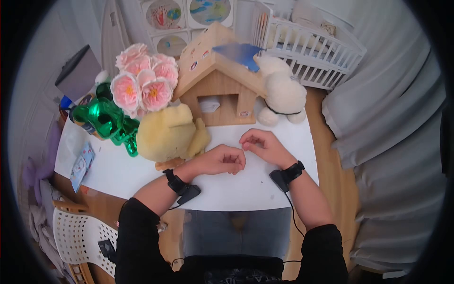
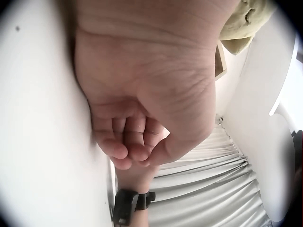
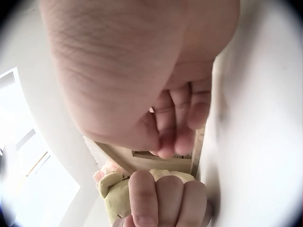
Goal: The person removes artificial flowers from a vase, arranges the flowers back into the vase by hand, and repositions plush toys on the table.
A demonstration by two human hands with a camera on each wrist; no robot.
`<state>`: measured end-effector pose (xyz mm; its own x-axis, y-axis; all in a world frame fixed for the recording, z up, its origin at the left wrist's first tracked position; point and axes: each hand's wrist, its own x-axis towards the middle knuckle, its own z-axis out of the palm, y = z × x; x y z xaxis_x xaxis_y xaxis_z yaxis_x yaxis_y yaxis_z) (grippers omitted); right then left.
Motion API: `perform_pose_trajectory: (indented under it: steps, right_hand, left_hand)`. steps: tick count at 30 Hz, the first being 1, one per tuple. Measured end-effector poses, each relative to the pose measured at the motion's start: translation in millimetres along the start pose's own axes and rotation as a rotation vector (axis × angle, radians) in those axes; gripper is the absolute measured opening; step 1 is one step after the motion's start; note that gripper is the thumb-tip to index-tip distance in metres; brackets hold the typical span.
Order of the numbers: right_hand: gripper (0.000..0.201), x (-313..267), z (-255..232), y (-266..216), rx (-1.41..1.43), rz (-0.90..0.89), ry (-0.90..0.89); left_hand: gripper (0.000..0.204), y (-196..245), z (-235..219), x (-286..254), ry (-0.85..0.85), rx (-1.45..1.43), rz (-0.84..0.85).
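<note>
In the head view, your left hand (image 1: 220, 159) and right hand (image 1: 265, 146) sit just apart over the white table (image 1: 246, 191), fingers loosely curled and gripping nothing. The yellow plush toy (image 1: 165, 133) stands just beside your left wrist. Beyond your hands is the wooden house (image 1: 220, 102), with the white plush toy (image 1: 286, 94) at its right side. Pink flowers (image 1: 142, 85) and a shiny green balloon (image 1: 105, 118) are behind and left of the yellow toy.

In the left wrist view, your left fingers bend loosely toward the palm, close to the tabletop; you can see your right wrist's black band (image 2: 135, 201) beyond them.

In the right wrist view, your right fingers curl slackly too, with your left knuckles below and the yellow plush toy behind those.
</note>
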<state>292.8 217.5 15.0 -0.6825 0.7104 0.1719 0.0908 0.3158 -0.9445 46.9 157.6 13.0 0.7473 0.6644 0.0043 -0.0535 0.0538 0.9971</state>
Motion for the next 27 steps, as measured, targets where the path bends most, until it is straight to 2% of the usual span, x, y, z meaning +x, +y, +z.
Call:
perform_pose_trajectory:
  steps: [1, 3, 5, 6, 7, 8, 10, 11, 13, 14, 16, 17, 18, 20, 24, 27]
  right_hand:
    - [0.010, -4, -2, -5, 0.003, 0.022, -0.013]
    - [0.009, -10, -19, -20, -0.086, -0.172, 0.255]
    - [0.005, -11, -33, -36, -0.091, -0.399, 0.668]
    - [0.005, -5, -44, -36, -0.229, -0.431, 0.891]
    - [0.013, -1, -63, -33, -0.349, -0.383, 0.999]
    - [0.013, 8, -70, -45, -0.350, -0.382, 0.998]
    - [0.031, 20, -84, -69, -0.813, -0.361, 0.906]
    - [0.031, 24, -89, -64, -0.812, -0.359, 0.911]
    - [0.051, 35, -95, -43, -1.065, -0.222, 0.774]
    - [0.051, 36, -95, -30, -1.067, -0.230, 0.773]
    - [0.059, 36, -94, 0, -0.902, -0.061, 0.752]
    - [0.067, 36, -90, 4, -0.926, -0.069, 0.794]
    - [0.067, 32, -89, 8, -0.925, -0.071, 0.788]
    - [0.074, 26, -74, -7, -0.861, 0.058, 0.824]
    - [0.077, 23, -69, -4, -0.854, 0.058, 0.874]
    - [0.075, 16, -67, 11, -0.775, 0.043, 0.972]
  left_hand:
    - [0.003, -3, 2, -2, 0.007, -0.025, -0.001]
    - [0.004, -2, 0, -1, -0.003, -0.003, 0.044]
    - [0.005, -5, -1, -2, -0.010, -0.013, 0.045]
    - [0.006, -4, -3, -1, -0.020, -0.010, 0.042]
    - [0.006, -4, -5, 0, -0.015, -0.009, 0.051]
    - [0.006, -6, -6, 0, -0.024, 0.016, 0.061]
    - [0.006, -9, -4, -1, -0.044, 0.036, 0.058]
    - [0.006, -9, -4, 0, -0.046, 0.018, 0.053]
    - [0.007, -8, -5, 0, -0.041, 0.008, 0.056]
    - [0.007, -9, -6, 0, -0.044, 0.012, 0.058]
    - [0.008, -10, -6, 0, -0.043, 0.015, 0.066]
    - [0.008, -10, -6, -1, -0.039, 0.023, 0.062]
    - [0.008, -11, -7, -2, -0.034, 0.030, 0.056]
    - [0.009, -9, -6, -5, -0.013, 0.047, 0.052]
    - [0.010, -7, -5, -6, -0.003, 0.136, 0.047]
    - [0.012, -9, -4, -5, 0.006, 0.096, 0.056]
